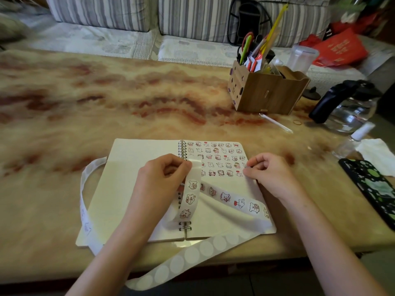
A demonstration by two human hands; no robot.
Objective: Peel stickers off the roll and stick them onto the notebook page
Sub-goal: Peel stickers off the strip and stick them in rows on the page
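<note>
Left-hand grip (162, 174) is closed with thumb and curled fingers pinching the long white backing strip of cartoon bear stickers (190, 199) just beside the wire spiral, the strip hanging down from the pinch over the binding. Right-hand grip (271, 174) has its fingers curled too, with thumb and forefinger tips together and down at the right edge of the page. Whether a sticker sits between them is too small to tell.

Both hands are over the open cream spiral-bound notebook (132, 167), which lies flat on the marbled cream-and-red desk (85, 103) near its front edge. The right page carries several rows of small cartoon stickers (215, 159) across its upper part. The left page is plain.

From the pinch the strip loops back across the lower right page, then runs off the desk's front edge, where round emptied spots show on it. Another length curves round the notebook's left side.

Far right on the desk stand a brown wooden organiser box (269, 92) stuffed with scissors and pens, and a glass kettle with a black handle (346, 107). Nearer lie a crumpled white tissue (376, 154) and a black phone case with green dots (372, 184).
</note>
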